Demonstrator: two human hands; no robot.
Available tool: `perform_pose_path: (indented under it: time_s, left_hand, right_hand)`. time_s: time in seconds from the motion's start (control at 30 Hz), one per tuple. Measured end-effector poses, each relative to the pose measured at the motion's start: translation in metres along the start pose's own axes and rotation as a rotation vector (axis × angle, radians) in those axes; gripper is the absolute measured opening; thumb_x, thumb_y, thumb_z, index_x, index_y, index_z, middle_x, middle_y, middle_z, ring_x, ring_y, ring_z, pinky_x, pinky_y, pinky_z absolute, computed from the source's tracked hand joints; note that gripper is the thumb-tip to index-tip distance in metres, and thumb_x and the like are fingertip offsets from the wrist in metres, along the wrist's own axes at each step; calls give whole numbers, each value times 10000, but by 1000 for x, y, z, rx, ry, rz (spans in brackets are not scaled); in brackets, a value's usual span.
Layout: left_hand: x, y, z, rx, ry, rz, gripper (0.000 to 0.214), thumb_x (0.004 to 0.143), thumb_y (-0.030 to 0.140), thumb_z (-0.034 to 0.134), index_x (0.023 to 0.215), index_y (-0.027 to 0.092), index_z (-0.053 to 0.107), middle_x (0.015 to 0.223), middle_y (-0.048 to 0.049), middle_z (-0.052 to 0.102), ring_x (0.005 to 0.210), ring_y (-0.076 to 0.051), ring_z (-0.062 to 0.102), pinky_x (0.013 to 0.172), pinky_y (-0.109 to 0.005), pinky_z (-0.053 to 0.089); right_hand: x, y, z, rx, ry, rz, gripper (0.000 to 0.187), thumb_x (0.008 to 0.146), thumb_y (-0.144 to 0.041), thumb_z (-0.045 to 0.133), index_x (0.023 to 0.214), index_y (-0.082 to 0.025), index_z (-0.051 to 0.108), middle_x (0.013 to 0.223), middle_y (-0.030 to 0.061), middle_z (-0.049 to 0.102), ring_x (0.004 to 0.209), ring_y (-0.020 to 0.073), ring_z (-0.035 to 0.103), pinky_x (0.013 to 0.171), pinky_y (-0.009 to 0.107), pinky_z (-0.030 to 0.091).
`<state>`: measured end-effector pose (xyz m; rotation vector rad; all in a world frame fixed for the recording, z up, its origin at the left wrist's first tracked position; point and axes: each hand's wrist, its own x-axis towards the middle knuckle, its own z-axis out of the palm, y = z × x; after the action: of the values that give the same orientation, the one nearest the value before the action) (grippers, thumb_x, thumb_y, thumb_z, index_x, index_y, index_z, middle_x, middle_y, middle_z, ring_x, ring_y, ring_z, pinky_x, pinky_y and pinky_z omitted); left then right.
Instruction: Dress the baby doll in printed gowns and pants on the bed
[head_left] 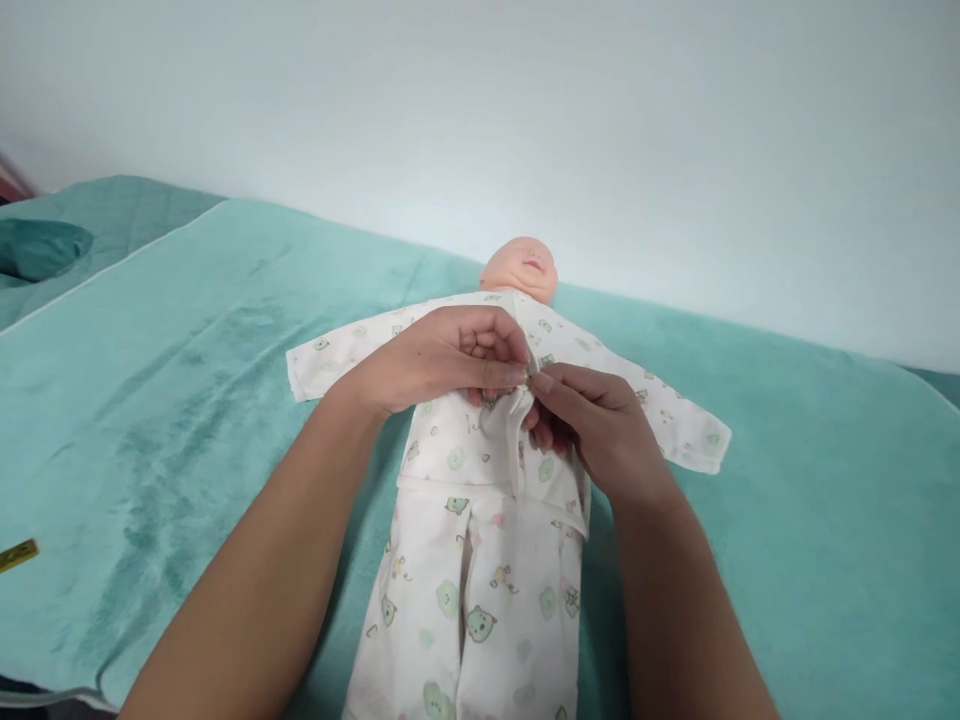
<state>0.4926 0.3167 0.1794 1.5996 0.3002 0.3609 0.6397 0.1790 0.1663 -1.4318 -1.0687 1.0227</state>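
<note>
A baby doll point(523, 268) lies on its back, dressed in a white long-sleeved top point(450, 455) and matching trousers point(510, 610) printed with small green animals. Over the doll's chest, my left hand point(472, 355) pinches the front edge of the top between thumb and finger. My right hand point(592, 410) meets it from the other side, its thumb and forefinger closed on the same front opening. Between the fingertips a small fastener may sit, but it is too covered to make out. Below the hands the front edge stands up in a fold.
A teal plush blanket point(187, 400) covers the surface under the doll, creased at the left. Behind it rises a pale wall point(480, 110). At the left edge lie a yellow strip point(18, 555) and a bunched dark teal cloth point(41, 248).
</note>
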Motion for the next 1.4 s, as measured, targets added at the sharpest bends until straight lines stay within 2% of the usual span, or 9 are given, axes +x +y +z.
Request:
perform_pose_path:
  time_s: [0.2,0.37,0.47,0.6,0.8,0.97,1.2,1.4]
  left_hand:
    - [0,2,1,11,2,-7,149,778,263,731,855,170,644,725,1,628,629,-88,585,546,-211,472]
    - [0,3,2,29,3,-12,140,793,268,716,862,168,646,732,-3,629,638,-90,591,556,-211,480]
    - [1,2,2,35,0,-12,125,806,254,697,889,172,652,740,-1,637,640,-89,597,567,-210,487]
    - [1,1,2,46,-2,-25,140,816,270,687,909,173,649,740,-1,645,635,-90,601,567,-208,491]
    - [1,3,2,80,5,-28,211,799,341,717,901,173,640,734,-5,646,630,-99,608,559,-217,505]
    - [0,6,3,139,-22,-22,171,792,283,704,916,190,633,777,-4,639,658,-102,607,537,-205,499]
    - [-2,9,6,177,10,3,140,768,179,652,902,187,615,766,-1,603,636,-88,570,517,-190,465]
    - [-2,10,7,173,38,-25,154,750,160,633,896,191,597,750,10,575,617,-85,560,520,-199,478]
  right_hand:
    - [2,4,0,136,6,-12,423,939,-495,528,662,-185,610,535,12,594,456,102,501,423,230,365]
    - [4,7,0,145,5,-19,249,884,-431,636,796,-200,607,536,-19,600,442,95,509,406,211,359]
    - [3,7,1,108,29,-45,232,830,-409,708,874,-210,599,538,-42,588,441,93,517,390,199,353]
    - [3,4,2,17,56,-46,265,776,-384,761,852,-208,578,548,-55,569,442,81,517,384,189,364]
    - [2,1,3,-10,53,-36,263,777,-354,762,843,-215,548,545,-66,555,457,80,526,390,179,368]
    - [1,0,5,-18,54,-26,270,796,-358,746,849,-219,520,541,-66,554,459,83,524,396,182,360]
    - [2,1,4,-7,44,-21,287,780,-334,763,850,-219,509,550,-76,549,458,72,513,402,176,358]
    - [1,1,2,-3,12,-31,262,810,-342,746,863,-221,520,548,-69,564,476,73,508,432,177,371]
